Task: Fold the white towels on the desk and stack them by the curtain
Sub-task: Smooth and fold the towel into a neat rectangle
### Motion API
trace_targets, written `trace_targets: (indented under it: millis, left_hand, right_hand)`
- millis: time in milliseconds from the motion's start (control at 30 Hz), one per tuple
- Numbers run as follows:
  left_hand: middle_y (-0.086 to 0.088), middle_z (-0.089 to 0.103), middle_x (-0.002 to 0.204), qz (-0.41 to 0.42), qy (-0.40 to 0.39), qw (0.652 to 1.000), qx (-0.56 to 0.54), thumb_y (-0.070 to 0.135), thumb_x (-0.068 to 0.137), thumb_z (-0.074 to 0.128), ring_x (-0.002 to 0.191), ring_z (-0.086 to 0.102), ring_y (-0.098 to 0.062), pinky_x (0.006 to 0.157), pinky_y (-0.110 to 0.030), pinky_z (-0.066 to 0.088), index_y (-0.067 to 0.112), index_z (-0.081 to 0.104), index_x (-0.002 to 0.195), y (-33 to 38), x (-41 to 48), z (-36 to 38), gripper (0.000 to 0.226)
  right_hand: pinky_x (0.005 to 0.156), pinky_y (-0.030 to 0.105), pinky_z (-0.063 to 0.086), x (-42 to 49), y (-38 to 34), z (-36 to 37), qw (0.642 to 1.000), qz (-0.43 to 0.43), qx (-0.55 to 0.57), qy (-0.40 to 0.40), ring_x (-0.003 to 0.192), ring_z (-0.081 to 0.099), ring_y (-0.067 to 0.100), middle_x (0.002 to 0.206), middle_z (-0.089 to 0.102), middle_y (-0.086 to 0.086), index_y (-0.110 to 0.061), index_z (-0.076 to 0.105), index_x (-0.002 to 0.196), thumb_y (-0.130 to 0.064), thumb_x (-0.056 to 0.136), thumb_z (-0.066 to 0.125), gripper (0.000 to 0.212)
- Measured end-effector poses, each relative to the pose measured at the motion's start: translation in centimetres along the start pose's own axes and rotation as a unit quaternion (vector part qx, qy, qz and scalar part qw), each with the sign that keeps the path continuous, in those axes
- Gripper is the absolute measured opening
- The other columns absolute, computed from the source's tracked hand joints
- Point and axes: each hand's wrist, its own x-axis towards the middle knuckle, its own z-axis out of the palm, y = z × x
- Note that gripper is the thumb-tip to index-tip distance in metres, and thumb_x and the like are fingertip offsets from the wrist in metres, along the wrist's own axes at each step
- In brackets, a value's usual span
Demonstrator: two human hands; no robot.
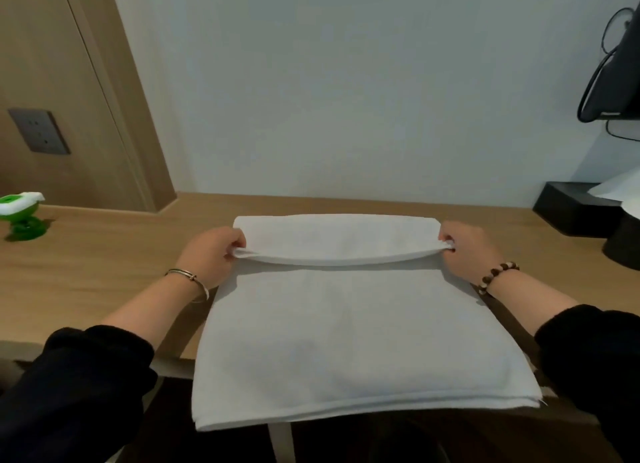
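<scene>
One towel (346, 324) lies on the bench (104, 265), its near end hanging over the edge. Left hand (211, 254) and right hand (467, 248) each pinch a far corner, mid-fold. No stack or curtain shows; stacking remains.

The white towel (346, 327) looks like soft matt cloth w/ a bit of fuzz, the desk (104, 272) under it is smooth pale wood w/ a dull shine, the thin bangle (187, 275) left of the towel is shiny metal, the bead band (498, 275) right of it looks like wood, & far left of it is a glossy green plastic thing (21, 220).
</scene>
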Motion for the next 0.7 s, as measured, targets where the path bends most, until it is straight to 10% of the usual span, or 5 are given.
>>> trace_targets:
  millis: [233,367,700]
  left_hand:
    - [0.009,0.061,0.104,0.072,-0.100,0.979,0.163,0.032,0.081,0.056,0.103,0.048,-0.018,0.078,-0.030,0.039,0.030,0.061,0.106,2.5,-0.7,0.1,0.026]
    - [0.007,0.056,0.113,0.080,-0.124,0.981,0.126,0.027,0.091,0.046,0.104,0.048,-0.018,0.076,-0.031,0.044,0.031,0.059,0.110,4.3,-0.6,1.1,0.024]
    - [-0.007,0.052,0.099,0.062,-0.022,0.970,0.236,0.003,0.087,0.045,0.089,0.053,-0.027,0.053,-0.031,0.028,0.011,0.053,0.098,6.3,1.1,1.5,0.016]
  right_hand:
    - [0.064,0.028,0.036,0.1,-3.0,-1.5,0.941,-0.061,-0.271,-0.190,0.077,0.046,0.018,0.085,0.046,-0.003,-0.021,0.039,0.083,-0.020,0.089,0.045,0.008]
    - [0.076,0.030,0.041,-0.3,-4.7,-0.5,0.943,-0.089,-0.196,-0.253,0.096,0.048,0.021,0.108,0.050,0.000,-0.021,0.046,0.109,-0.021,0.089,0.045,0.020]
    - [0.061,0.027,0.036,-0.3,-4.9,-0.6,0.925,-0.113,-0.359,-0.043,0.105,0.056,0.021,0.129,0.050,0.000,-0.013,0.051,0.116,-0.007,0.089,0.040,0.030]
